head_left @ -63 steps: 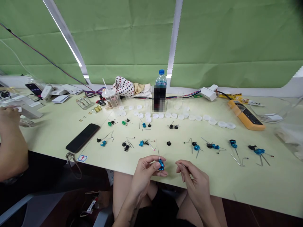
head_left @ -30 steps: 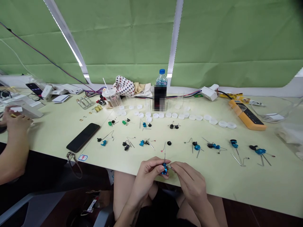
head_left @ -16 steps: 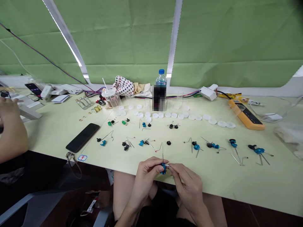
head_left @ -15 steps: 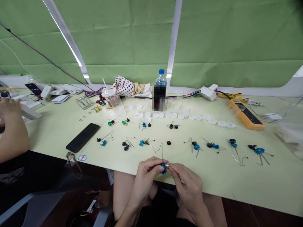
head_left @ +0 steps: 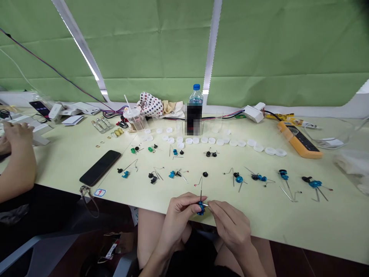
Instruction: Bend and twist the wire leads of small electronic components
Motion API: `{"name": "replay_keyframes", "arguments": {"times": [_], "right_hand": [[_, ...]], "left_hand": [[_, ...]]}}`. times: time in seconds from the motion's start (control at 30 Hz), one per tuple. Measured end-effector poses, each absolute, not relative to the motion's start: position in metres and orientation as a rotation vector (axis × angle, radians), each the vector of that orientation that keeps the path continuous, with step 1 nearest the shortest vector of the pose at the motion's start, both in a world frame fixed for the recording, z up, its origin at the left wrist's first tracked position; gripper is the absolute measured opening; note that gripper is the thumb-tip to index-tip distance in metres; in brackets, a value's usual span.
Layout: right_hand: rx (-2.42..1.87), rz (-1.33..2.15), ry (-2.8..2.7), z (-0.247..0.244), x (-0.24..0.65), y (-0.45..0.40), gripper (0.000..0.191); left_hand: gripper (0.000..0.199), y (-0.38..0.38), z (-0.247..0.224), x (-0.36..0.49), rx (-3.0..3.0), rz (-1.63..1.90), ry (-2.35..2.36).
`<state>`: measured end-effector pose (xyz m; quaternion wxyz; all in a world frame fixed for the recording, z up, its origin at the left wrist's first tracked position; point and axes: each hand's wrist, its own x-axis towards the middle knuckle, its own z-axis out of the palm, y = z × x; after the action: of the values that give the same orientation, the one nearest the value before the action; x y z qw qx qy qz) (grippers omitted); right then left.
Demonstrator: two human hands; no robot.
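Green sheeting [head_left: 161,46] is hung behind a pale worktop [head_left: 288,223], w/ white strips seen btwn panels. By the worktop's near edge, approx. mid-span, a blue part [head_left: 200,209] is held up in the air. It's pinched by the L hand [head_left: 180,211], whose grip is closed on it btwn thumb & fingers. From its top a thin wire [head_left: 201,190] is extended upward, bent over at the upper end & red at the tip. In the R hand's [head_left: 234,222] grip a short silver rod [head_left: 205,205] is grasped at the fingertips; its far end is brought up to the blue part's R side, but whether it's inserted can't be told.

Just beyond, a black knob [head_left: 205,174] is placed by itself. On both sides of it, sets of small pcs are laid out in a row, e.g. a blue clip [head_left: 172,174] to L & a blue ball [head_left: 239,179] to R, w/ rods & black knobs alongside. Farther back, a second row is seen, incl. a green clip [head_left: 150,149]. Behind that, white caps [head_left: 220,142] are lined up, some touching.

At the rear, a bottle [head_left: 196,96], cup [head_left: 135,119] & patterned cloth [head_left: 150,104] are grouped. To R, an orange power strip [head_left: 300,139] is set at an angle. To L, a phone [head_left: 100,168] is laid flat, its strap [head_left: 89,202] hung over the edge. Far L, another person's hand [head_left: 19,134] is partly shown.
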<state>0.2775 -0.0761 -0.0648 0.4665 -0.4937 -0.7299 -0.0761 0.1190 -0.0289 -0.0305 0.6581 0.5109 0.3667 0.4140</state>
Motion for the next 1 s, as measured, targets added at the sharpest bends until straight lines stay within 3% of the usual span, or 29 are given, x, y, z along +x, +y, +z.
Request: {"name": "replay_keyframes", "arguments": {"times": [0.53,0.8,1.0], "right_hand": [[-1.304,0.482,-1.599,-0.053,0.269,-0.078,0.018],[-1.194,1.227,-1.020,-0.048,0.256,-0.079,0.030],[-1.038,1.395,-0.711,-0.056,0.250,-0.074,0.020]], "left_hand": [[0.011,-0.029,-0.033,0.119,1.307,0.964,0.918],[0.018,-0.030,-0.031,0.119,1.565,0.973,0.973],[0.023,-0.033,-0.034,0.121,1.636,1.034,1.000]]}}
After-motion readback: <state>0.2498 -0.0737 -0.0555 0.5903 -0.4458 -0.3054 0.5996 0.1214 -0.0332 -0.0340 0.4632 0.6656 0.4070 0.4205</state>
